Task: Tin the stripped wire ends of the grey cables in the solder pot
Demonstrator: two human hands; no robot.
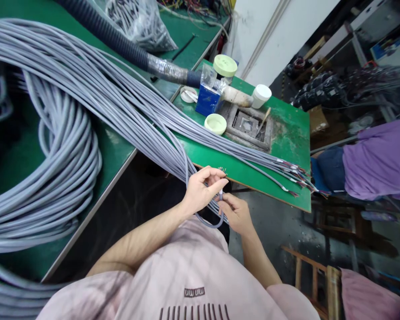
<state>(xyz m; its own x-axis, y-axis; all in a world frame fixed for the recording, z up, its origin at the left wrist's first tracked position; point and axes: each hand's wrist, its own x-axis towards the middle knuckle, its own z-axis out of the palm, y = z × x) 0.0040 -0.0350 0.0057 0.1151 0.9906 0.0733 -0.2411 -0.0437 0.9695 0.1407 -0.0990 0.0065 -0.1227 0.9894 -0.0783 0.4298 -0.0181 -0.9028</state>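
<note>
A grey cable (209, 225) bends in a loop in front of my body, its end pointing up. My right hand (236, 214) pinches it just below a short white section. At the top, my left hand (203, 190) has its thumb and fingers closed around the cable's end. Thin stripped wires (222, 170) fan out just beyond the left fingertips. More grey cables (160, 153) run in a thick bundle behind and beneath my left hand. On the green board (200, 153), other cable ends (298, 173) lie with coloured wires exposed.
A large cable coil (66, 178) lies on the left bench. A black ducting hose (120, 42) reaches a blue box (207, 100). Nearby are a soot-stained square pot (248, 124), a pale lid (215, 123) and a white tub (261, 95). A person in purple (380, 160) is at right.
</note>
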